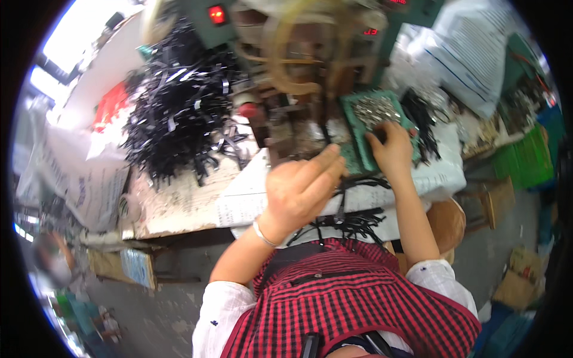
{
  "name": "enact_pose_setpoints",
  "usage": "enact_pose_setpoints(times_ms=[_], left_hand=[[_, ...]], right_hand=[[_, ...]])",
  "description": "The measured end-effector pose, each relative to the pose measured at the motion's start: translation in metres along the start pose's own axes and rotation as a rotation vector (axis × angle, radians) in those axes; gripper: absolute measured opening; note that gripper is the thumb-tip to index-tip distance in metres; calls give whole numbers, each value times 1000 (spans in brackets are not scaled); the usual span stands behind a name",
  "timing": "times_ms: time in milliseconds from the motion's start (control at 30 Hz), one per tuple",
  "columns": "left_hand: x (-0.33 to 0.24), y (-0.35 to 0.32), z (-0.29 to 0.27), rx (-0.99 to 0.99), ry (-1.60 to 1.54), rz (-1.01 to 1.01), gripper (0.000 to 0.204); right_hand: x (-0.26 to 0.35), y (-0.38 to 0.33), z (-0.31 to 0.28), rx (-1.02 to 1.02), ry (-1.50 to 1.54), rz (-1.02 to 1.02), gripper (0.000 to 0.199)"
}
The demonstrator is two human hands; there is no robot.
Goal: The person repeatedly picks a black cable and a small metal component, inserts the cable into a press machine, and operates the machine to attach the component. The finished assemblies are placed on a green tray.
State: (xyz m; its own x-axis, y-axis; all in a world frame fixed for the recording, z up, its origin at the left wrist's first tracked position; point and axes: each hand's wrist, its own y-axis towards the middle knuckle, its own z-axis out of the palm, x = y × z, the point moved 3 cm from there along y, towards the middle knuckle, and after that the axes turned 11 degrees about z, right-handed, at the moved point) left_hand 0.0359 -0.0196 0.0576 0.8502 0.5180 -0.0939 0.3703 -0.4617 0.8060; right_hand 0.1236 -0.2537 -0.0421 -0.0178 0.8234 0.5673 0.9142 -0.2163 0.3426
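My left hand (304, 188) reaches up to the front of a machine (298, 119), its fingers close together and pointing right. Whatever is under its fingertips is hidden, though black straps (341, 206) hang just beside them. My right hand (391, 152) rests at a green tray (360, 140), with the fingers curled down beside a heap of small shiny metal pieces (375, 111). Its fingertips are partly hidden, so any piece between them cannot be made out. More black straps (352, 224) lie across the table's front edge before my apron.
A large pile of shiny black strips (179, 113) covers the left of the worktable (173, 206). Right of the tray lie black straps (425, 128) and a white plastic sack (465, 53). A stool (444, 227) and a green crate (525, 158) stand to the right.
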Motion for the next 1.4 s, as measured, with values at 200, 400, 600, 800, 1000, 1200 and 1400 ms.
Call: enact_pose_setpoints(times_ms=[200, 400, 600, 800, 1000, 1200, 1400], left_hand=[[13, -87, -5, -365, -20, -381, 18], [125, -112, 8, -72, 300, -626, 83], [177, -87, -35, -720, -53, -711, 37], [184, -92, -75, -135, 307, -585, 7], [216, -169, -21, 421, 693, -1078, 35], [186, -179, -55, 357, 701, -909, 16], [162, -161, -55, -152, 320, -876, 19]], right_hand=[[2, 7, 10, -25, -142, -118, 8], [1, 14, 7, -10, -154, -90, 7], [-32, -2, -6, -14, 203, 132, 15], [5, 3, -9, 32, 433, 101, 18], [5, -2, 3, 79, 448, 168, 18], [20, -21, -31, 107, 571, 108, 15], [107, 0, -26, -4, 702, -123, 15]])
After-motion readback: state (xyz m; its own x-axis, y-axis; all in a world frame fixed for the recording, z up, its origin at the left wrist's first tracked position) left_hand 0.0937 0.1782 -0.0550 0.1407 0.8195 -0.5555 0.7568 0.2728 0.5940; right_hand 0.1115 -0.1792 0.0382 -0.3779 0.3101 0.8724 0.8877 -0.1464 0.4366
